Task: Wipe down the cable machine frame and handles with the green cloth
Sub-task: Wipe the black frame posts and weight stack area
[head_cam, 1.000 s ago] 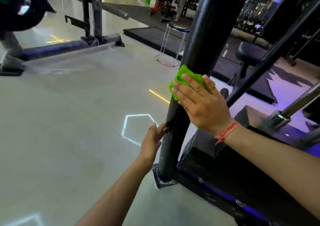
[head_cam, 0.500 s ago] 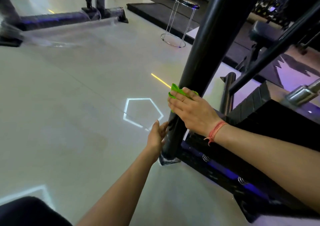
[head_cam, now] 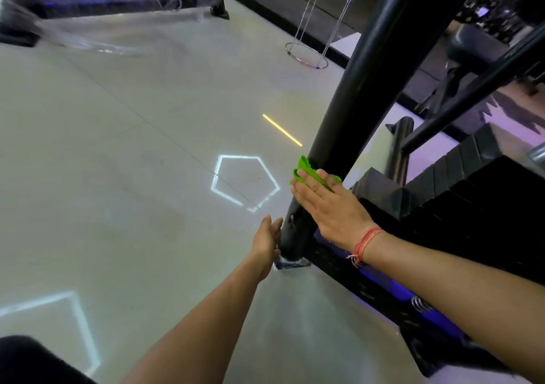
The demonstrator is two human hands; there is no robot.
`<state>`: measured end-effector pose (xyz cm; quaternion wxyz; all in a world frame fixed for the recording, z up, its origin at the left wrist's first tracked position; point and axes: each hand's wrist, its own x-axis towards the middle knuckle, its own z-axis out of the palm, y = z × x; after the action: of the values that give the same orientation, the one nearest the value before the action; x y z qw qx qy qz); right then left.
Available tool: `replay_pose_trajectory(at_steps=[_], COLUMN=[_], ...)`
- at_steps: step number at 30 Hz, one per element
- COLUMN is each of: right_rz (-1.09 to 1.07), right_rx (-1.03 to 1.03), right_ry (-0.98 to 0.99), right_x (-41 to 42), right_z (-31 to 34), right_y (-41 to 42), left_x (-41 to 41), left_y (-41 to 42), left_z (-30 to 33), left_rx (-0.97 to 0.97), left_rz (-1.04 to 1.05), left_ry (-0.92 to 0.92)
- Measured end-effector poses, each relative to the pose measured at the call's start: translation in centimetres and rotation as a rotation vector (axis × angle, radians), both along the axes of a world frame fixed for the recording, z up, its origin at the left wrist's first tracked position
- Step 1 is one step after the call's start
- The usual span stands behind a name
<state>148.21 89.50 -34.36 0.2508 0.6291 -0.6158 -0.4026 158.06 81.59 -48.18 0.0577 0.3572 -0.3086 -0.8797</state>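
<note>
At lower centre the left hand [head_cam: 267, 240] rests open-fingered against the black frame post [head_cam: 348, 112], apparently to steady it, while just right the right hand [head_cam: 330, 206] presses the green cloth [head_cam: 303, 169] flat-fingered onto it, with little post left below before the foot plate [head_cam: 292, 262].

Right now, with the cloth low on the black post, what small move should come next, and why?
Probably slide the right hand and the green cloth further down the black post to its foot plate. The flat hand presses the cloth on the post above a short unwiped stretch, and the left hand rests beside the base, steadying.
</note>
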Motion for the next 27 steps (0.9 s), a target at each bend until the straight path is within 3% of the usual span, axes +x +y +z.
replay_pose_trajectory(at_steps=[3, 8, 12, 19, 24, 27], right_rz=[0.045, 0.096, 0.074, 0.034, -0.021, 0.049], right_rx=[0.183, -0.026, 0.203, 0.182, 0.324, 0.246], right_ry=[0.022, 0.018, 0.116, 0.029, -0.077, -0.128], right_x=[0.2, -1.7, -0.1, -0.8, -1.2, -2.5], right_z=[-1.3, -2.0, -6.1, -10.7, -14.6, -16.0], right_y=[-0.3, -1.4, 0.2, 0.0, 3.7, 4.2], left_x=[-0.3, -1.2, -1.2, -0.8, -0.4, -0.7], left_y=[-0.1, 0.1, 0.4, 0.7, 0.2, 0.1], left_z=[-1.1, -3.3, -4.5, -6.1, -7.7, -8.6], left_rx=[0.036, 0.071, 0.053, 0.068, 0.076, 0.066], left_rz=[0.026, -0.037, -0.053, -0.099, -0.075, -0.053], left_ry=[0.011, 0.029, 0.001, -0.046, -0.109, -0.132])
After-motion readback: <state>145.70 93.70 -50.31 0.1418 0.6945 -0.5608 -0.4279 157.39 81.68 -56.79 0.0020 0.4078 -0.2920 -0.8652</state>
